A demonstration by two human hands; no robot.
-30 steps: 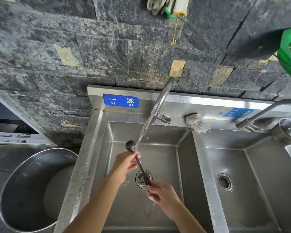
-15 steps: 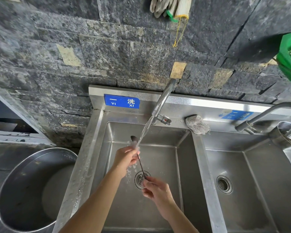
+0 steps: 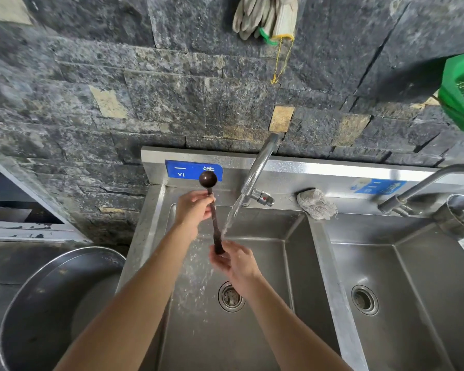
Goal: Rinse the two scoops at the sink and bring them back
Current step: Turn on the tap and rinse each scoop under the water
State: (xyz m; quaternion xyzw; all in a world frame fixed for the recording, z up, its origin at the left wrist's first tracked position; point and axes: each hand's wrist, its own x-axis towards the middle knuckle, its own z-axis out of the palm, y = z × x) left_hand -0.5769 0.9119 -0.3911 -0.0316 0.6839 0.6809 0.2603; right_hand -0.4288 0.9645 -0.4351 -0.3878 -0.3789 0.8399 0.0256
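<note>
A: Sink point(image 3: 150, 215), left basin, tap point(image 3: 257, 167) running. Scoop?
B: Scoop point(image 3: 215, 223) is over the basin, long axis near-far. Bowl at far end, left of stream point(image 3: 232, 214), so I'd move it right. Left hand point(image 3: 192, 210) pinches neck. Right hand point(image 3: 235, 263) grips tail, nearer the water. Second scoop: can't tell.
A: Writing?
B: Blue label point(image 3: 182, 170): "一", "YI". Bowl hides the rest.
</note>
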